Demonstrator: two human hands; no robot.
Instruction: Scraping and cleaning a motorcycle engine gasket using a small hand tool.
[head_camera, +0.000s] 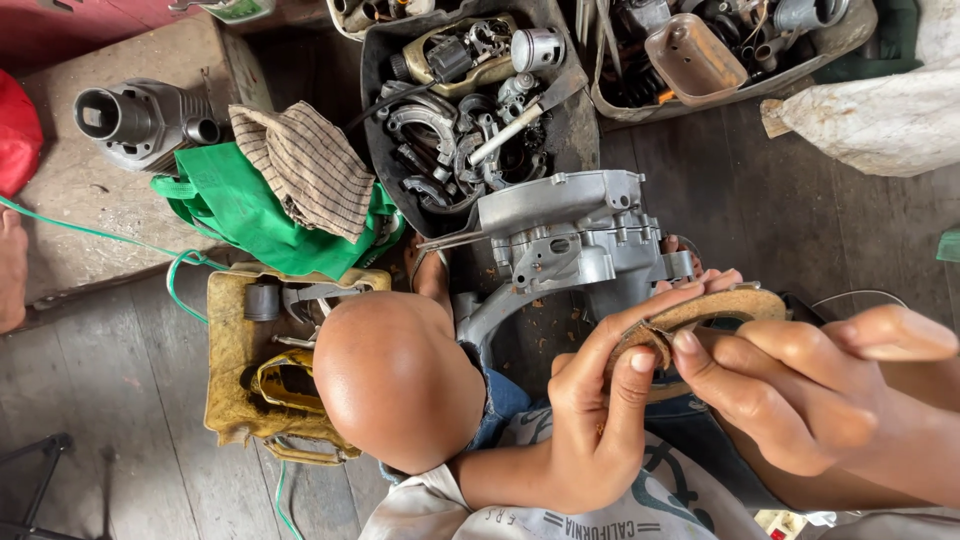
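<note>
Low in the right half of the view, both hands meet on a flat, brown, ring-shaped cork-like gasket (720, 308). The left hand (600, 415) pinches the gasket's near edge, its fingers (640, 345) closed around a frayed spot on the rim. The right hand (800, 385) comes in from the right, its thumb and forefinger tips (690, 345) closed on the same frayed spot, touching the left fingers. Just behind the gasket sits a grey cast-metal engine casing (570, 240) on the dark wooden floor (780, 200). Beyond the casing lies a black tray of greasy metal parts (470, 110), with a second tray of parts (720, 50) beside it to the right. A bare knee (395, 380) rises left of the hands. Farther left are a grimy yellow container (235, 350), a green cloth bag (250, 210) with a striped rag (310, 165) on it, and a grey finned metal cylinder (140, 120).
</note>
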